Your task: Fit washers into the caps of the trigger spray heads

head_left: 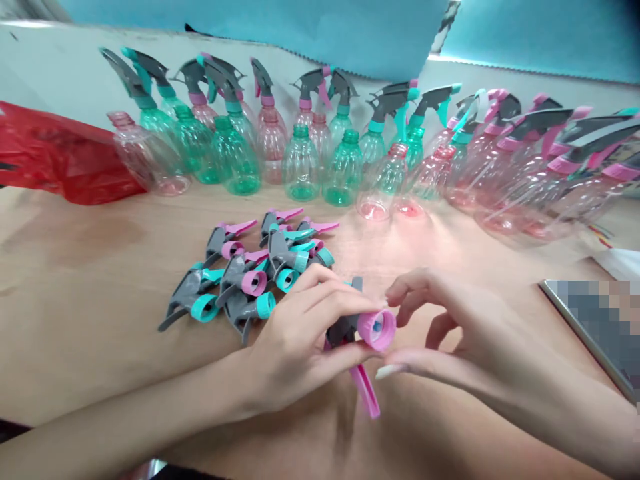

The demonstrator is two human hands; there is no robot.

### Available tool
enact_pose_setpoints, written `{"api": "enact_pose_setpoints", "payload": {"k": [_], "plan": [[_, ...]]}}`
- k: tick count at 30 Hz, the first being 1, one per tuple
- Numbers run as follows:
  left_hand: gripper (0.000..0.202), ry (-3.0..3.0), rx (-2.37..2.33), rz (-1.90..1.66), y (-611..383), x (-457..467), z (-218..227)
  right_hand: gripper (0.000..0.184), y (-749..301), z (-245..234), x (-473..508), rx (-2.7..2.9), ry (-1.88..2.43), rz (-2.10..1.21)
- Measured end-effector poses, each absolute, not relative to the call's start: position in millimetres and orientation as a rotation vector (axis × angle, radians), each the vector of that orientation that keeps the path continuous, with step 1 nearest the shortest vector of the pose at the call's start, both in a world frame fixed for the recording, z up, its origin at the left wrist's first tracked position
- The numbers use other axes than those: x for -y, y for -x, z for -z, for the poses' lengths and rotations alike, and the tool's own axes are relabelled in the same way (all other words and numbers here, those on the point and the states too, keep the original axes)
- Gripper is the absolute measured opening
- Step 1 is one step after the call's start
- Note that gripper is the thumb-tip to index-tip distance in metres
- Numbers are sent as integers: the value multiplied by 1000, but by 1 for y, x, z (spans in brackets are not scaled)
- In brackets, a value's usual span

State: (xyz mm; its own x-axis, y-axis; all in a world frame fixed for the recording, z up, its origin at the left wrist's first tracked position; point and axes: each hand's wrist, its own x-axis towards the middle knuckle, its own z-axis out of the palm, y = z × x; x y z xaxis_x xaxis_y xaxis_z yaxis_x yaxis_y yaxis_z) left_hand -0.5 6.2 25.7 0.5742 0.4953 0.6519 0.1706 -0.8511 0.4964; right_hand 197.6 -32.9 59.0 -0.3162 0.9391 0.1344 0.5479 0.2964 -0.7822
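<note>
My left hand (pixel 305 327) grips a grey and pink trigger sprayer head (pixel 379 330), its pink collar turned toward the right and its pink trigger hanging down. Close by on the right, my right hand (pixel 445 327) has its fingers curved and apart around the collar, with nothing held in them; whether a fingertip touches the collar I cannot tell. Just beyond my left hand lies a pile of loose sprayer heads (pixel 240 273), grey with pink or turquoise collars and triggers.
Several clear green bottles (pixel 236 160) and pink-tinted bottles (pixel 377 183) without tops stand across the back. Behind and to the right are bottles with sprayers fitted (pixel 520 153). A red plastic bag (pixel 65 157) lies at left, a phone (pixel 595 327) at right on the wooden table (pixel 90 280).
</note>
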Motion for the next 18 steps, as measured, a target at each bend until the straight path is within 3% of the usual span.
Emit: {"api": "enact_pose_setpoints", "payload": {"k": [5,9,15,18], "plan": [[28,-2537,-605,-1198,8,-5,-34,33,-179,-52,34,1776,1284,-1110],[30,-2583,-652,-1207,19,-4,-37,21,-171,-60,31,1809,1230,-1099],[40,-2584,-826,-1053,43,3,-41,11,-160,-75,27,2047,1283,-813],[31,-2612,-894,-1040,61,3,-42,14,-166,-75,14,2136,1316,-415]]}}
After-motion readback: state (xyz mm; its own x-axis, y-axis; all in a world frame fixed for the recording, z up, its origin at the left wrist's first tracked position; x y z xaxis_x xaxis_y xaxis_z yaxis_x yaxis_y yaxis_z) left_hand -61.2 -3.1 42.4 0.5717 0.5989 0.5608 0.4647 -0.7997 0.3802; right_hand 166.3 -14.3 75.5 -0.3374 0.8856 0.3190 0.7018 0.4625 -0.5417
